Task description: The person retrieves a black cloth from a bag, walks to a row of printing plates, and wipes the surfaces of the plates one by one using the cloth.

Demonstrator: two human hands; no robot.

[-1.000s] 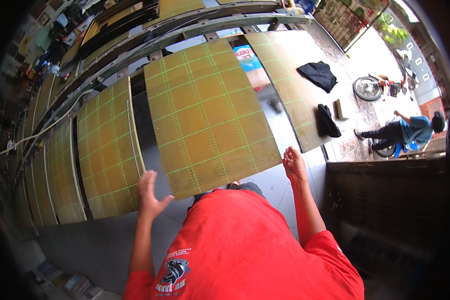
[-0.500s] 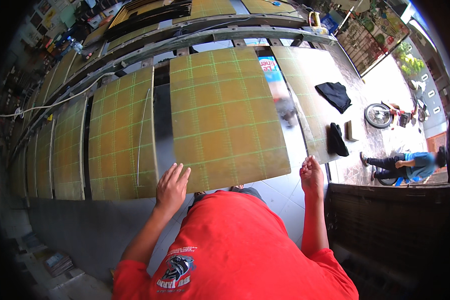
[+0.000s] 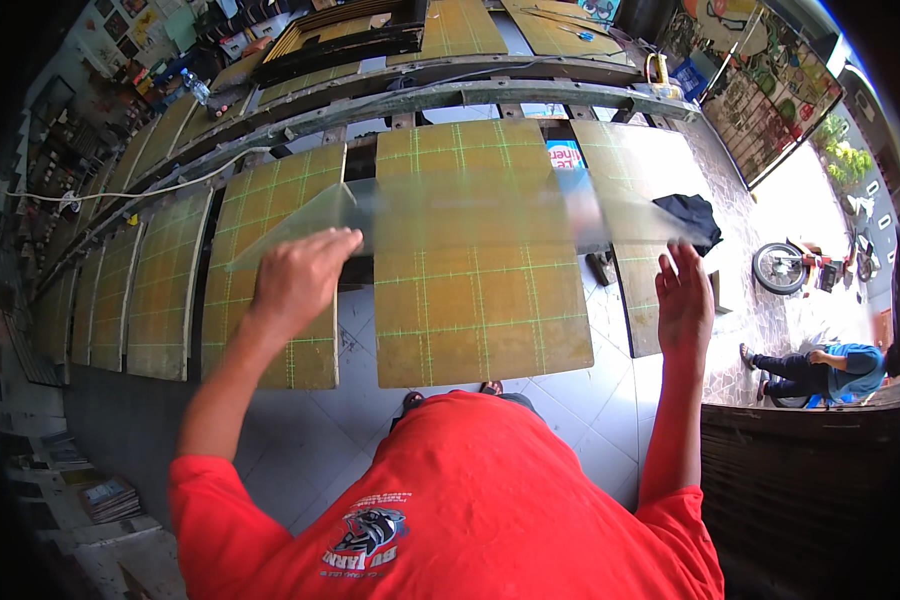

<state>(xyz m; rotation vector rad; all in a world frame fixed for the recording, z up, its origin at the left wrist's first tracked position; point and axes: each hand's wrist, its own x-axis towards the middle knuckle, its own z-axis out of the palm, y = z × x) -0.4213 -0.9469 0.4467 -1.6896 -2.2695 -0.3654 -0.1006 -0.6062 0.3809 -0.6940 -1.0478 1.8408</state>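
Red-sleeved L hand point(image 3: 300, 275), mid-left of frame: fingers bent tog. on the near edge of a translucent sheet point(image 3: 470, 210), thumb hidden. R hand point(image 3: 686, 305), right of ctr: fingers up, slightly parted, tips at sheet's R corner; can't tell if closed on it. Hands wide apart, sheet stretched btwn, mid-frame, blurred, over the centre board point(image 3: 480, 330) (yellow-brown w/ green grid).

Board's near edge sits just past the sandalled feet point(image 3: 491, 387). Tiled floor point(image 3: 610, 390) shows in the gaps either side: L gap to the left board point(image 3: 228, 300), narrower R gap to the right board point(image 3: 638, 300). Black cloth point(image 3: 685, 212) on the latter, partly behind sheet corner. Metal rail point(image 3: 530, 94) bounds far edges, upper frame. Motorbike point(image 3: 820, 268) & blue-shirted person point(image 3: 855, 368) far right, well apart from the boards.
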